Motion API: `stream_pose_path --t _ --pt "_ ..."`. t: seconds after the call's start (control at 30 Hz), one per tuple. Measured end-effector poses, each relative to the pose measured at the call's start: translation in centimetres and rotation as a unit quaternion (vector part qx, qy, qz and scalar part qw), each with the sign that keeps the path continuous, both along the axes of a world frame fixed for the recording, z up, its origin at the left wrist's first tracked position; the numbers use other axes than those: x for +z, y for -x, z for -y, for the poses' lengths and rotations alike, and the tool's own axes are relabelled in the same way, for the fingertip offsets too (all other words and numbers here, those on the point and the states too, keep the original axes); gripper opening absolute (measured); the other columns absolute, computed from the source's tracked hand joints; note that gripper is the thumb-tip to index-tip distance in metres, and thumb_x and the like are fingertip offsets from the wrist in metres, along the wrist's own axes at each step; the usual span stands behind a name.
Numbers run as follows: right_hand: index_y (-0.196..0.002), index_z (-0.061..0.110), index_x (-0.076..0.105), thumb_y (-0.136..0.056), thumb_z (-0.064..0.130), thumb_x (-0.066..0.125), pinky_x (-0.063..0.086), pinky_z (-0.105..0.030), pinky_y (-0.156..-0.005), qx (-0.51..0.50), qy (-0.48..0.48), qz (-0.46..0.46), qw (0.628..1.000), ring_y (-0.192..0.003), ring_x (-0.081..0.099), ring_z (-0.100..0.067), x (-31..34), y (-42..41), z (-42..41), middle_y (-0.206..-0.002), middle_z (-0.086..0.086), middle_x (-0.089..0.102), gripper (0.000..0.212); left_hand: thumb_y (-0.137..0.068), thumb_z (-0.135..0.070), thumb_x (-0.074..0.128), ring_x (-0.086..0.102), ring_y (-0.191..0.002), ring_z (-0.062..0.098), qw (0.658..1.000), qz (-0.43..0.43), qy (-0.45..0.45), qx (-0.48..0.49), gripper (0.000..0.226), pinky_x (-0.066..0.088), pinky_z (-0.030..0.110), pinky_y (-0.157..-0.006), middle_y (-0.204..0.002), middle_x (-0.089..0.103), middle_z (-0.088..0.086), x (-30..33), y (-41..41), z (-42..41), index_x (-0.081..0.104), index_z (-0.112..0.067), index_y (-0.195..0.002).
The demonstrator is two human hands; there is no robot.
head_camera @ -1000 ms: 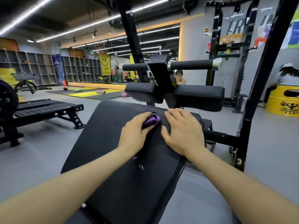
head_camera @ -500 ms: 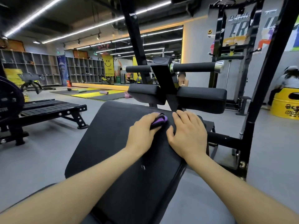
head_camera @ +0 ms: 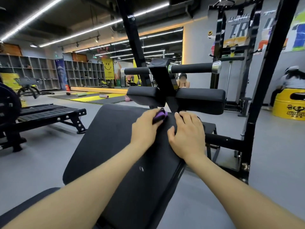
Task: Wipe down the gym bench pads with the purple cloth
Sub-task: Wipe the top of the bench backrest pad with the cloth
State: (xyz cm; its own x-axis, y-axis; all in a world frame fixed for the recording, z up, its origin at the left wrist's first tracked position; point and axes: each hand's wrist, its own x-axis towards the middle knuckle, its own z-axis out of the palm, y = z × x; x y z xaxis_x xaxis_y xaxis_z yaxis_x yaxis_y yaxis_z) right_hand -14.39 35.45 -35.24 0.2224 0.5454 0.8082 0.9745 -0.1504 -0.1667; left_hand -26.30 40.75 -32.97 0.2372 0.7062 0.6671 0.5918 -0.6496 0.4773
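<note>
Purple cloth [head_camera: 159, 116]: bunched into a small wad, lying on the far end of the large black padded bench pad [head_camera: 115, 146], just below the leg rollers.
Far left: a low black metal flat bench [head_camera: 49, 113] stands on the grey floor [head_camera: 41, 162], well apart from the pad; grey cubby shelving [head_camera: 33, 71] lines the wall behind it.
Left hand [head_camera: 144, 128]: its grip is curled over the cloth, fingers wrapped round the wad and pressing it onto the pad; the fingertips are hidden under the fabric.
Middle background: yellow and black floor mats [head_camera: 92, 98] lie before a long wall mirror [head_camera: 148, 55].
Right hand [head_camera: 188, 134]: lies palm down on the pad just beside the cloth, fingers straight and close together, holding nothing; whether a fingertip touches the cloth cannot be told.
Leg rollers: two thick black cushioned pads [head_camera: 200, 100] sit either side of a black upright post [head_camera: 165, 83], with thinner black foam handles [head_camera: 191, 68] above.
Right: a slanted black steel frame [head_camera: 264, 80] runs beside the pad.
Far right: a yellow drum seat [head_camera: 290, 103] with a person sitting on it.
</note>
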Motion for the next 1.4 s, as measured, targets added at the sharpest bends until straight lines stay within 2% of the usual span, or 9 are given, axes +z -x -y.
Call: stream_pose_path --t 0.07,0.17,0.43,0.63,0.8,0.93,1.03,1.2,1.4 --pt "-0.118 0.006 0.061 -0.080 0.030 0.046 0.033 -0.034 -0.103 0.012 0.003 -0.006 1.000 -0.114 0.050 -0.025 0.0 -0.1 0.0 -0.117 -0.008 0.060 0.047 -0.093 -0.033 0.053 0.052 -0.115 0.010 0.999 -0.008 -0.004 -0.034 0.033 0.032 0.018 -0.081 -0.128 0.055 -0.015 -1.2 0.4 1.6 0.053 -0.033 -0.125" --pt "-0.121 0.006 0.059 -0.081 0.029 0.045 0.032 -0.033 -0.105 0.031 0.010 -0.007 0.999 -0.117 0.047 -0.024 0.1 0.0 0.2 -0.121 -0.007 0.058 0.048 -0.093 -0.041 0.051 0.055 -0.108 0.013 0.999 -0.024 -0.022 -0.042 0.028 0.037 0.023 -0.079 -0.121 0.059 -0.012 -0.5 0.1 0.1 0.056 -0.032 -0.118" --pt "-0.144 0.008 0.029 -0.097 0.032 0.038 0.009 -0.024 -0.115 0.096 0.122 0.040 0.987 -0.140 0.018 -0.017 1.1 -1.2 3.6 -0.150 -0.003 0.029 0.054 -0.095 -0.032 0.049 0.056 -0.104 0.026 0.999 -0.004 0.029 0.037 0.023 0.034 0.029 -0.075 -0.114 0.060 0.002 1.9 -2.1 -1.5 0.058 -0.024 -0.114" --pt "-0.149 0.009 0.015 -0.099 0.031 0.035 -0.005 -0.018 -0.113 0.115 0.123 -0.017 0.986 -0.145 0.002 -0.012 -0.1 -2.2 5.6 -0.158 -0.002 0.009 0.058 -0.092 -0.032 0.055 0.054 -0.112 0.009 0.999 0.012 -0.003 -0.047 0.030 0.032 0.015 -0.082 -0.124 0.057 -0.013 -1.3 -2.1 4.9 0.057 -0.030 -0.121" --pt "-0.150 0.007 0.011 -0.099 0.030 0.035 -0.010 -0.015 -0.108 0.132 0.145 -0.014 0.981 -0.145 -0.002 -0.013 0.3 -2.6 5.1 -0.158 -0.003 0.005 0.061 -0.093 -0.036 0.050 0.054 -0.110 0.019 0.999 -0.035 0.001 -0.033 0.028 0.032 0.024 -0.078 -0.120 0.059 -0.003 2.2 -4.8 2.5 0.058 -0.028 -0.119" --pt "-0.150 0.009 0.005 -0.099 0.036 0.033 -0.002 -0.020 -0.112 0.130 0.186 -0.038 0.973 -0.145 -0.007 -0.011 0.7 -2.9 5.7 -0.159 0.000 -0.003 0.064 -0.094 -0.038 0.049 0.057 -0.102 0.026 0.999 -0.044 0.018 -0.014 0.023 0.036 0.030 -0.074 -0.109 0.062 0.002 3.5 -6.2 1.5 0.061 -0.024 -0.108" --pt "-0.150 0.010 -0.002 -0.098 0.041 0.035 0.005 -0.023 -0.114 0.118 0.186 -0.075 0.973 -0.145 -0.008 -0.012 0.5 -2.8 6.3 -0.158 0.000 -0.011 0.071 -0.093 -0.035 0.052 0.055 -0.108 0.018 0.999 -0.030 0.011 -0.037 0.025 0.033 0.024 -0.078 -0.118 0.060 -0.006 1.8 -4.4 4.0 0.059 -0.030 -0.116" --pt "-0.150 0.011 0.003 -0.096 0.034 0.045 0.018 -0.025 -0.114 0.148 0.209 -0.120 0.959 -0.145 0.002 -0.011 1.3 -3.3 6.6 -0.158 0.003 -0.011 0.072 -0.092 -0.024 0.055 0.053 -0.113 0.004 0.996 -0.034 -0.015 -0.084 0.032 0.028 0.006 -0.080 -0.127 0.055 -0.016 -1.3 -3.2 7.0 0.056 -0.029 -0.124" --pt "-0.150 0.012 -0.001 -0.095 0.040 0.047 0.017 -0.025 -0.114 0.151 0.206 -0.107 0.961 -0.145 0.001 -0.011 1.2 -3.7 6.6 -0.158 0.003 -0.008 0.078 -0.093 -0.030 0.052 0.057 -0.104 0.017 0.996 -0.057 -0.007 -0.066 0.023 0.037 0.024 -0.078 -0.114 0.061 -0.004 2.2 -6.3 3.6 0.060 -0.026 -0.113"
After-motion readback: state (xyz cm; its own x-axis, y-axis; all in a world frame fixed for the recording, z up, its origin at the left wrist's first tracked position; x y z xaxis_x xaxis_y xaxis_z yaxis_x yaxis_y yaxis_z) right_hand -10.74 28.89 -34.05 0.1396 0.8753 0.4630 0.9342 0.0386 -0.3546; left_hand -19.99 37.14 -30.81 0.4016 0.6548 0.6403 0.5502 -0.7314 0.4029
